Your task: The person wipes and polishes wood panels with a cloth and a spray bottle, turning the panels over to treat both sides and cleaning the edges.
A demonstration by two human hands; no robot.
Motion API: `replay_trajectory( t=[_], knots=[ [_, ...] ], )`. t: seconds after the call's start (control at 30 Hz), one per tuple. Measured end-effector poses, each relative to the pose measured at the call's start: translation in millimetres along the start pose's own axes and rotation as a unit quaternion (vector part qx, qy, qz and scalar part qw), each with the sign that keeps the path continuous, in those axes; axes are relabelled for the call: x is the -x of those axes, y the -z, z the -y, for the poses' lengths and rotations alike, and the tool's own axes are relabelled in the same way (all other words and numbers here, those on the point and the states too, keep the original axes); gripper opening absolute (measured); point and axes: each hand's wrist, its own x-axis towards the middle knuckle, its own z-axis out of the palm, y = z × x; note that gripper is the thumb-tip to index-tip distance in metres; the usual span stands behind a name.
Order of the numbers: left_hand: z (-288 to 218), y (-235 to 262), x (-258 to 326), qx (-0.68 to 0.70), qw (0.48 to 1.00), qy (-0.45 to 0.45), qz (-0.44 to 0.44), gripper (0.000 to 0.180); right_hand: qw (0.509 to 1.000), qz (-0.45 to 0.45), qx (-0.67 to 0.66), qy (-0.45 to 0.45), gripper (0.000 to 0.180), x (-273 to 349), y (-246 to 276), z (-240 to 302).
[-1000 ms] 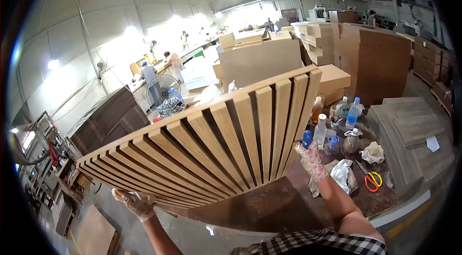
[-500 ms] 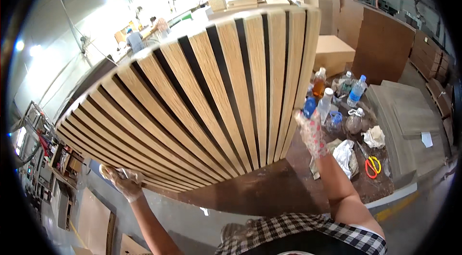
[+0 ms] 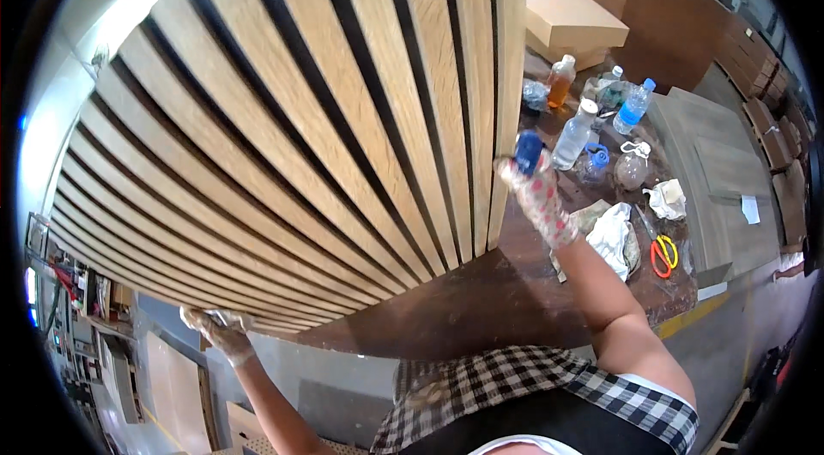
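A large slatted wood panel (image 3: pixel 343 112), pale slats with black gaps between them, stands tilted up before me and fills the left and middle of the view. My left hand (image 3: pixel 221 336), in a thin clear glove, is closed on its lower left edge. At the panel's right edge is my right hand (image 3: pixel 539 197), in a clear glove with pink dots, its fingers curled against the edge. A dark blue piece (image 3: pixel 528 152) shows at those fingers; I cannot tell what it is. The panel's lower edge is over a dark brown table (image 3: pixel 429 309).
On the table's right stand a clear bottle (image 3: pixel 575 136), an amber bottle (image 3: pixel 561 81), a blue-capped water bottle (image 3: pixel 635 107) and a round jar (image 3: pixel 633 167). Crumpled cloths (image 3: pixel 611 240) and red-and-yellow scissors (image 3: pixel 663 256) lie nearer. Stacked grey boards (image 3: pixel 721 172) are beyond.
The panel has come closer and risen, and its top now runs out of view. My right hand has shifted up and left along with the panel's edge. The view has tilted down.
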Motion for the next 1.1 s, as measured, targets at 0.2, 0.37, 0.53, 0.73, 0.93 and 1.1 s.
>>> replay_trajectory(
  t=[0.2, 0.37, 0.53, 0.73, 0.93, 1.1],
  knots=[
    [5, 7, -32, -0.057, 0.995, 0.074, 0.024, 0.043, 0.991, 0.059, 0.015, -0.12, 0.02, -25, -9, -3],
    [25, 9, -2, -0.171, 0.955, 0.241, 0.001, 0.035, 0.962, 0.068, 0.148, -0.22, 0.032, -3, -17, -57],
    [84, 36, 34, -0.116, 0.91, 0.396, 0.026, 0.037, 0.898, 0.113, 0.242, -0.349, 0.05, 14, -13, -108],
    [137, 89, 31, -0.202, 0.885, 0.419, 0.034, 0.038, 0.872, 0.188, 0.303, -0.335, 0.045, 40, -18, -146],
    [137, 49, 45, -0.212, 0.848, 0.482, 0.064, 0.046, 0.789, 0.283, 0.527, -0.143, 0.03, 40, -1, -83],
    [163, 79, 26, -0.28, 0.865, 0.392, 0.138, 0.04, 0.796, 0.259, 0.541, -0.078, 0.022, 56, 44, -45]
  ],
)
